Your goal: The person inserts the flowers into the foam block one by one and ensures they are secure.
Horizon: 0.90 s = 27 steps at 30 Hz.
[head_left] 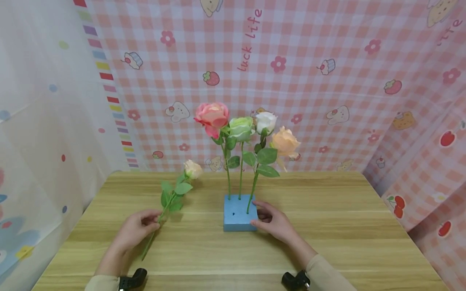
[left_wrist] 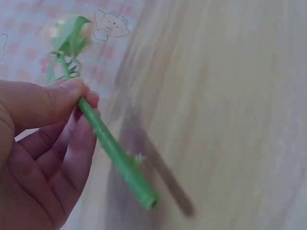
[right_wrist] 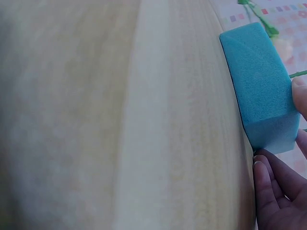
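Observation:
My left hand (head_left: 135, 229) pinches the green stem of a pale cream rose (head_left: 192, 169) between thumb and fingers. In the left wrist view the cut lower end of the stem (left_wrist: 122, 160) points down toward the table, its shadow beside it. My right hand (head_left: 279, 225) grips the right side of a blue foam block (head_left: 233, 223), thumb at the front corner and a finger at the back. Upright in the block stand a pink rose (head_left: 212, 118), a green rose (head_left: 241, 129), a white rose (head_left: 266, 122) and a peach rose (head_left: 285, 141). A small dark hole (head_left: 233, 214) shows in its top.
The wooden table (head_left: 327, 226) carries the block near its middle. Behind it hangs a pink checked cloth (head_left: 309, 93) with printed figures, and the rose heads overlap it in the head view. A white dotted cloth (head_left: 47, 121) borders the left side.

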### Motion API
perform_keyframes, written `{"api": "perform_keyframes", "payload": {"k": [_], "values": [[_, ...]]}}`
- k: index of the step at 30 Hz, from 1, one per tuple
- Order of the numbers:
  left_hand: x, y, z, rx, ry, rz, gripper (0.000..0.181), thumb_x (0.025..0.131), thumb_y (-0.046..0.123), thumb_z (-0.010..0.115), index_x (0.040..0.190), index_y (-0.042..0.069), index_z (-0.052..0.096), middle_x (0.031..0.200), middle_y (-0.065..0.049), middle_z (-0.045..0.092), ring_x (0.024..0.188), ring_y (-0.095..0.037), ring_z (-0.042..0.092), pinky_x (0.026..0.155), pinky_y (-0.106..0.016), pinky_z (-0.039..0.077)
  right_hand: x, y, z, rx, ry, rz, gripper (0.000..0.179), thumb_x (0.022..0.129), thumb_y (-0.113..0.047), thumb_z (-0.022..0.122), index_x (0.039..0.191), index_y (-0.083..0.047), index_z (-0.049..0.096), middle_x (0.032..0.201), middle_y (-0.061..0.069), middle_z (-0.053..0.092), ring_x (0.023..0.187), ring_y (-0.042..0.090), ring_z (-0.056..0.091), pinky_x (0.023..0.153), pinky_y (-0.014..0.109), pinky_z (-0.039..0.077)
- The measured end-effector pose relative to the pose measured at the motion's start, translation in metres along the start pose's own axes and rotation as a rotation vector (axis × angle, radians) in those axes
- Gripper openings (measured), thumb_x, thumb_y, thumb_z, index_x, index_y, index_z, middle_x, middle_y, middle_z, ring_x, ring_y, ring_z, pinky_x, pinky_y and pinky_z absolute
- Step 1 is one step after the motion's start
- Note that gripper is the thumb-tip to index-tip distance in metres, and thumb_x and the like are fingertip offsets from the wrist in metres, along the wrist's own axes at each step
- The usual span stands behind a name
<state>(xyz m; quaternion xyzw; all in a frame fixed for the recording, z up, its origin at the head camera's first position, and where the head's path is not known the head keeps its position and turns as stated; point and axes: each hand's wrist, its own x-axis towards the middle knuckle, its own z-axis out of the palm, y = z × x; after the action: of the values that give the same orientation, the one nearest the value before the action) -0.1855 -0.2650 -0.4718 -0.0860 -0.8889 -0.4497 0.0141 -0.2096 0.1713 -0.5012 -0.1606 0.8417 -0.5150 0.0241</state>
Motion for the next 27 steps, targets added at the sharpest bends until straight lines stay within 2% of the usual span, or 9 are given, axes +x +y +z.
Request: {"api": "perform_keyframes", "payload": {"k": [12, 27], "values": [[0.01, 0.015, 0.002, -0.078, 0.1, 0.099, 0.031, 0.085, -0.01, 0.071, 0.115, -0.009, 0.063, 0.094, -0.014, 0.065, 0.08, -0.013, 0.061, 0.063, -0.024, 0.055, 0.0, 0.0, -0.001, 0.001, -0.002, -0.003, 0.06, 0.087, -0.026, 0.079, 0.141, -0.014, 0.054, 0.12, 0.015, 0.066, 0.104, 0.025, 0.064, 0.086, 0.032, 0.055], [0.02, 0.037, 0.017, -0.191, 0.128, 0.084, 0.024, 0.085, -0.011, 0.07, 0.108, -0.01, 0.063, 0.095, -0.017, 0.065, 0.086, -0.021, 0.064, 0.067, -0.026, 0.058, 0.0, -0.001, 0.0, -0.001, -0.002, 0.012, 0.06, 0.087, -0.027, 0.079, 0.141, -0.014, 0.054, 0.12, 0.015, 0.066, 0.103, 0.024, 0.064, 0.086, 0.031, 0.054]]}}
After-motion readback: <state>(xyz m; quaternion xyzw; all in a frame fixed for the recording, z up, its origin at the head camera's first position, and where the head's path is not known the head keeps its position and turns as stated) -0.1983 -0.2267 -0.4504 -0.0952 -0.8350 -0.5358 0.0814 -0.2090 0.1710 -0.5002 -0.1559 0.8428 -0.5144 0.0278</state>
